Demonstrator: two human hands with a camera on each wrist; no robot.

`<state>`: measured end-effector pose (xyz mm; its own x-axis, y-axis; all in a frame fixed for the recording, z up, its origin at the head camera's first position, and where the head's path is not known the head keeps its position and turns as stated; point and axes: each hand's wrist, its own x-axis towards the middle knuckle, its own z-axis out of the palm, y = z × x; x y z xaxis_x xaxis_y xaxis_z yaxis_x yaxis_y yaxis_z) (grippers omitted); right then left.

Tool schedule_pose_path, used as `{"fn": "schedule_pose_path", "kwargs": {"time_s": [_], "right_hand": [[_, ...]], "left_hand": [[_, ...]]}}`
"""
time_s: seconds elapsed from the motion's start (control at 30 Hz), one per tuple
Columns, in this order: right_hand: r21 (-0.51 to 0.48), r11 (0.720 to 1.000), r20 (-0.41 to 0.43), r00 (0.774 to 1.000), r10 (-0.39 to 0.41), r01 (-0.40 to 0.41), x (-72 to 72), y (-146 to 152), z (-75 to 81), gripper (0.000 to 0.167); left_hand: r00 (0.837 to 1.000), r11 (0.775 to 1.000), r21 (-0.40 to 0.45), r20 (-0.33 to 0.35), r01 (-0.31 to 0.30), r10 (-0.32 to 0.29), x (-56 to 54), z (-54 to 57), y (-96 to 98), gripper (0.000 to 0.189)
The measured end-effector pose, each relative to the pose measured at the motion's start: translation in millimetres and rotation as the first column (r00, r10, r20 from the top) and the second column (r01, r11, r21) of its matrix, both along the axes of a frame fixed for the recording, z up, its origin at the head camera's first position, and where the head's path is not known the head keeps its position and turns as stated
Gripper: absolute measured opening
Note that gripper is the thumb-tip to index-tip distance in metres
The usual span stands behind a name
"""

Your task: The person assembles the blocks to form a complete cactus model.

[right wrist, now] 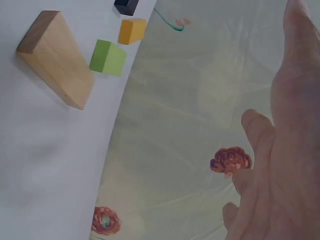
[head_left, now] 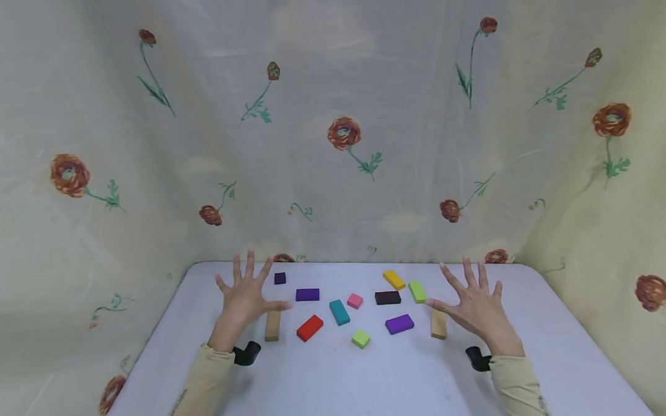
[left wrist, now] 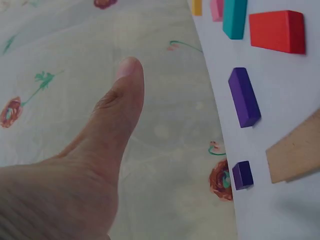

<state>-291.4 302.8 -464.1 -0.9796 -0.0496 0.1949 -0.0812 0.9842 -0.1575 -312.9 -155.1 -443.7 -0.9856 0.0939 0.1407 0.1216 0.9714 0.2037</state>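
Note:
My left hand is held above the left part of the table with its fingers spread wide, holding nothing. Its thumb crosses over a plain wooden block in the head view. On the other side, my right hand is spread the same way, empty, nearest to a second wooden block and a green block. Between the hands lie a red block, a teal block, a pink block, a small lime block and a purple block.
Farther back are another purple block, a small dark purple block, a black block and a yellow block. The white table meets a flowered curtain at the back and sides.

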Motion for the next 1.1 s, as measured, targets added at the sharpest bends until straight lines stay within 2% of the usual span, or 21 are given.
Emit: {"fn": "schedule_pose_path", "kwargs": {"time_s": [0.17, 0.33, 0.43, 0.63, 0.8, 0.93, 1.1], "right_hand": [[0.01, 1.0, 0.027, 1.0, 0.004, -0.004, -1.5, 3.1, -6.5, 0.098], [-0.029, 0.999, 0.043, 0.999, 0.019, -0.018, -2.5, 8.2, -13.7, 0.095], [-0.045, 0.998, 0.047, 0.998, 0.037, -0.035, -3.2, 12.2, -19.2, 0.095], [-0.094, 0.992, 0.06, 0.994, 0.089, -0.083, -3.5, 17.8, -31.0, 0.101], [-0.142, 0.985, 0.091, 0.99, 0.11, -0.096, -1.7, 19.8, -39.8, 0.103], [-0.16, 0.981, 0.097, 0.987, 0.126, -0.11, -1.0, 24.0, -46.1, 0.103], [-0.201, 0.969, 0.086, 0.982, 0.166, -0.146, -2.5, 29.0, -53.9, 0.103]], "left_hand": [[1.0, 0.999, 0.046, 0.023, 0.015, -0.016, 1.5, -5.6, -5.5, 0.115], [0.998, 0.996, 0.083, 0.068, 0.011, -0.017, 1.8, -14.5, -8.9, 0.115], [0.995, 0.995, 0.093, 0.1, 0.019, -0.028, 1.6, -20.0, -10.5, 0.115], [0.992, 0.995, 0.081, 0.107, 0.053, -0.062, 1.3, -27.7, -13.4, 0.113], [0.985, 0.993, 0.093, 0.153, 0.065, -0.079, 2.6, -35.1, -14.9, 0.113], [0.98, 0.99, 0.086, 0.157, 0.108, -0.121, 5.4, -42.6, -18.5, 0.112], [0.974, 0.98, 0.076, 0.118, 0.185, -0.193, 9.0, -48.7, -23.6, 0.111]]}}
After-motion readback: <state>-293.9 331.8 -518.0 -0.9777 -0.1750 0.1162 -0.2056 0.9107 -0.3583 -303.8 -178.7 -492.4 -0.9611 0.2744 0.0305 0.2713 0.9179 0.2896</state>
